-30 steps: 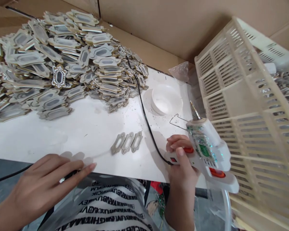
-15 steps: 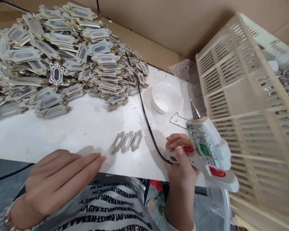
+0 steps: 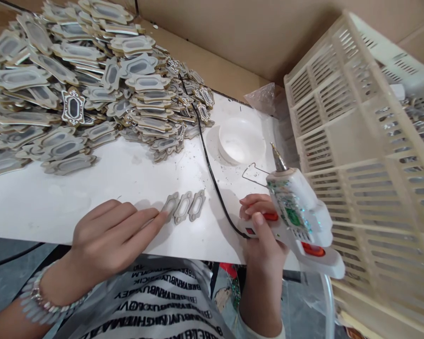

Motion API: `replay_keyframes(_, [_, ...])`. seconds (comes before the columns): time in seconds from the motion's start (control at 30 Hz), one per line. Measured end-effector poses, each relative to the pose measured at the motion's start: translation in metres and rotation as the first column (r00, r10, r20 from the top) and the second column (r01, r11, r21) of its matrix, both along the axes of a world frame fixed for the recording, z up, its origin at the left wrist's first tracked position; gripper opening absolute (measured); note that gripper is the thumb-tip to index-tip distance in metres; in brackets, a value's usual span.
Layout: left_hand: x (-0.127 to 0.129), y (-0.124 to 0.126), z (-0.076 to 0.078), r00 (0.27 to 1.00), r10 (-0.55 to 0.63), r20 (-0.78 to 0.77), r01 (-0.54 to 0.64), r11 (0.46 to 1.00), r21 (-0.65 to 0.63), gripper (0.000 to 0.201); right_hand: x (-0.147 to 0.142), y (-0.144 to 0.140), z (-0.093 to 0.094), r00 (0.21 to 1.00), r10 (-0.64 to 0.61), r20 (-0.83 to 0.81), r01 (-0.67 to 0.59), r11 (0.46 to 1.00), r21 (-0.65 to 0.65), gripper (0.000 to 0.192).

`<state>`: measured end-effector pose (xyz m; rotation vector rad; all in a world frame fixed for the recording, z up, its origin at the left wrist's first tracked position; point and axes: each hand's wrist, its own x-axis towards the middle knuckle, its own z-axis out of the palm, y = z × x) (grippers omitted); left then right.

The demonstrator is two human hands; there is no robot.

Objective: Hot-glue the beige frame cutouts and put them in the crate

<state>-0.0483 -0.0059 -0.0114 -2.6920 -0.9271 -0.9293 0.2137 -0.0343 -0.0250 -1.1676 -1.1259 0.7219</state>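
Head view: three frames (image 3: 183, 206) lie side by side near the front edge of the worktop (image 3: 127, 174), their row running left to right, each piece's long axis pointing away and slightly right. The left hand (image 3: 115, 235) is nearer, palm down, grip apart, its fingertips (image 3: 161, 216) touching the leftmost piece. The right hand (image 3: 265, 235), right of the row, has its grip clamped on a glue gun (image 3: 297, 216), nozzle pointing up and away.

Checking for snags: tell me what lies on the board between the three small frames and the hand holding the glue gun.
In the head view, only the black cord crosses bare white board between the three small frames and the right hand.
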Motion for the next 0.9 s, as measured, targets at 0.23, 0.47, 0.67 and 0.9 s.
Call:
replay_keyframes(0.23, [-0.002,0.003,-0.004,0.998,0.003,-0.056,-0.001,1.000,0.028,0.015,0.001,0.000,0.001,0.998,0.000,0.056,0.000,1.000,-0.001,0.013])
replay_keyframes(0.47, [-0.004,0.006,-0.005,0.996,0.009,-0.088,-0.006,0.999,0.035,0.019,0.004,-0.001,0.000,0.996,0.019,0.092,-0.018,1.000,-0.012,0.013])
replay_keyframes(0.67, [0.001,0.001,0.001,0.996,0.086,-0.011,-0.086,0.994,-0.073,0.006,0.002,-0.001,0.002,0.997,0.005,0.078,-0.004,1.000,-0.013,0.013])
replay_keyframes(0.9, [0.009,-0.009,-0.015,0.939,0.345,-0.010,-0.334,0.902,-0.273,0.033,0.003,-0.001,0.002,0.990,0.001,0.138,0.002,1.000,-0.016,0.016])
